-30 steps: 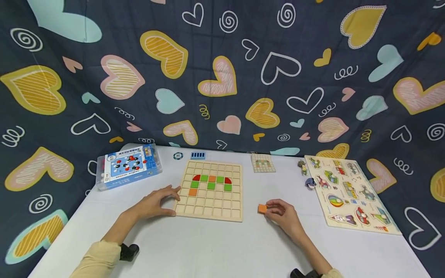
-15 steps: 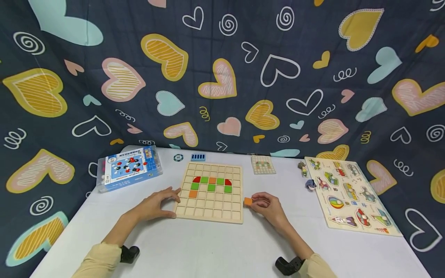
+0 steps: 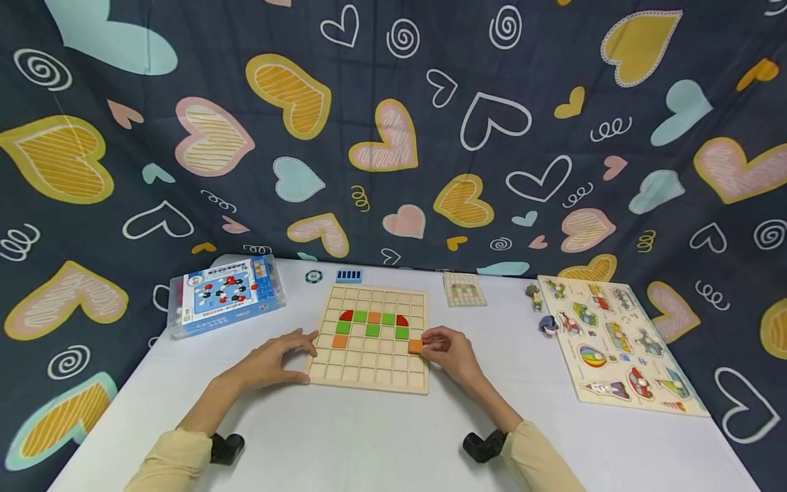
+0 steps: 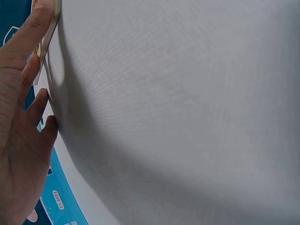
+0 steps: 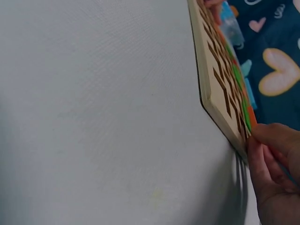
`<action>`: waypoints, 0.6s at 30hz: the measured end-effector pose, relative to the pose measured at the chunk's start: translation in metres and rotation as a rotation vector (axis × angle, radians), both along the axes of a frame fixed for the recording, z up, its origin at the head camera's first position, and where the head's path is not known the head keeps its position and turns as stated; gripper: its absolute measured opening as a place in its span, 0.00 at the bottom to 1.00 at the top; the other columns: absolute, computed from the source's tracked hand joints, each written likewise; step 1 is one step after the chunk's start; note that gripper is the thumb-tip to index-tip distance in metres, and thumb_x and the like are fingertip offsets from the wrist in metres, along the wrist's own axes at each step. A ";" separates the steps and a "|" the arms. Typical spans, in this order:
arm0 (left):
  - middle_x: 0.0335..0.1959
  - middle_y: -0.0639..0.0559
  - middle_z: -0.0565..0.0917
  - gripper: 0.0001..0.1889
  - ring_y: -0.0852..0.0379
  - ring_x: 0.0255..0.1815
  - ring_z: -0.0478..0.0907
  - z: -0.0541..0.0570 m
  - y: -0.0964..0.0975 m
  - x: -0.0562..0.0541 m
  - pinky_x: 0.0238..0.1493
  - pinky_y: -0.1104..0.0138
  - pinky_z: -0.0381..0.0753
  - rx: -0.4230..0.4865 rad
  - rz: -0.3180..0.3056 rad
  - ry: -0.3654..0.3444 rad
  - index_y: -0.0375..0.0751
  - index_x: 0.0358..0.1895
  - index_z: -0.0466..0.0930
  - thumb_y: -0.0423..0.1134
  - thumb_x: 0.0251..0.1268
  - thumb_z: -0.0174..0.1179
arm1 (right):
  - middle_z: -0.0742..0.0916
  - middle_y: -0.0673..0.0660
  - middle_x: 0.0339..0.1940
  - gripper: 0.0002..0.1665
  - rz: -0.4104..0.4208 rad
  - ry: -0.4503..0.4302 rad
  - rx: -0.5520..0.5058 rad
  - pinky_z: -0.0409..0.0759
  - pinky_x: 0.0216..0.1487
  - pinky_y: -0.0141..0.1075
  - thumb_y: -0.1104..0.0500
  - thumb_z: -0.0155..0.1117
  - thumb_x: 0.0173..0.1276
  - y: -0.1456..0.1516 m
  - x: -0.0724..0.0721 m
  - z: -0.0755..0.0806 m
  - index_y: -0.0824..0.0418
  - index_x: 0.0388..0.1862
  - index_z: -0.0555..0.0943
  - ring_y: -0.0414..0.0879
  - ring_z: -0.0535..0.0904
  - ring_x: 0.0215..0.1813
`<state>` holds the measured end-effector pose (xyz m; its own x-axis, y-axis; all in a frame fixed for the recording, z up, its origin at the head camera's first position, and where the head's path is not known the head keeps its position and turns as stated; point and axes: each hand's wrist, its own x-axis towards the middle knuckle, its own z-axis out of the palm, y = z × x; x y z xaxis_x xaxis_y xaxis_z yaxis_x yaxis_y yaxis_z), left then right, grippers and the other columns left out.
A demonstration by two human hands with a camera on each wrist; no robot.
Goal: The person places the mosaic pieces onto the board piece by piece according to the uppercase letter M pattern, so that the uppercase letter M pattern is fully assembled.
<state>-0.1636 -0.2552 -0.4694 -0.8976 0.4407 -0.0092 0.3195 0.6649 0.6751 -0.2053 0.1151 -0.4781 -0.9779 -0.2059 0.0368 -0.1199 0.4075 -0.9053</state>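
Note:
On the table lies a wooden grid board (image 3: 367, 375) with several red, green and orange tiles set in its squares. My right hand (image 3: 451, 353) pinches an orange square tile (image 3: 415, 346) between thumb and fingers, over the board's right side. In the right wrist view, that thumb and finger (image 5: 272, 136) meet at the board's edge, largely hiding the tile. My left hand (image 3: 270, 360) rests against the board's left edge, fingers loosely spread and thumb near the lower corner. The left wrist view shows this hand (image 4: 23, 136) with its thumb on the board's edge.
A patterned card (image 3: 464, 290) lies behind the board to the right. A boxed molecule set (image 3: 227, 295), a round chip (image 3: 313, 277) and a blue piece (image 3: 349, 276) are at the back left. A picture puzzle board (image 3: 621, 348) and small figurines (image 3: 548, 325) lie on the right.
My right hand has moved left with the orange tile, from the table beside the board to over the board's right columns. My left hand has stayed at the board's left edge.

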 end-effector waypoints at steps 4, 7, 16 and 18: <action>0.69 0.42 0.68 0.21 0.31 0.72 0.53 -0.001 -0.001 0.000 0.67 0.35 0.53 0.006 -0.011 0.011 0.54 0.45 0.79 0.47 0.47 0.74 | 0.87 0.57 0.34 0.13 0.048 0.035 0.028 0.82 0.34 0.28 0.73 0.70 0.54 -0.007 -0.003 0.002 0.67 0.40 0.82 0.44 0.84 0.33; 0.69 0.41 0.68 0.20 0.30 0.71 0.54 -0.001 -0.001 0.000 0.66 0.34 0.54 0.006 -0.024 0.020 0.54 0.45 0.79 0.48 0.47 0.73 | 0.87 0.57 0.33 0.13 0.086 0.066 0.045 0.81 0.33 0.27 0.74 0.69 0.54 -0.011 -0.004 0.004 0.68 0.39 0.82 0.43 0.82 0.32; 0.70 0.44 0.67 0.21 0.33 0.73 0.52 0.000 -0.002 -0.001 0.68 0.37 0.52 0.004 -0.008 -0.013 0.56 0.46 0.78 0.47 0.46 0.74 | 0.87 0.58 0.33 0.13 0.126 0.102 0.034 0.80 0.33 0.26 0.73 0.70 0.54 -0.021 -0.005 0.003 0.69 0.40 0.81 0.45 0.83 0.33; 0.70 0.44 0.66 0.21 0.33 0.73 0.52 0.000 -0.002 -0.001 0.68 0.36 0.52 -0.002 -0.009 -0.019 0.56 0.46 0.78 0.47 0.47 0.74 | 0.87 0.58 0.32 0.13 0.122 0.101 0.027 0.81 0.34 0.26 0.73 0.70 0.54 -0.022 -0.004 0.002 0.70 0.40 0.81 0.46 0.83 0.32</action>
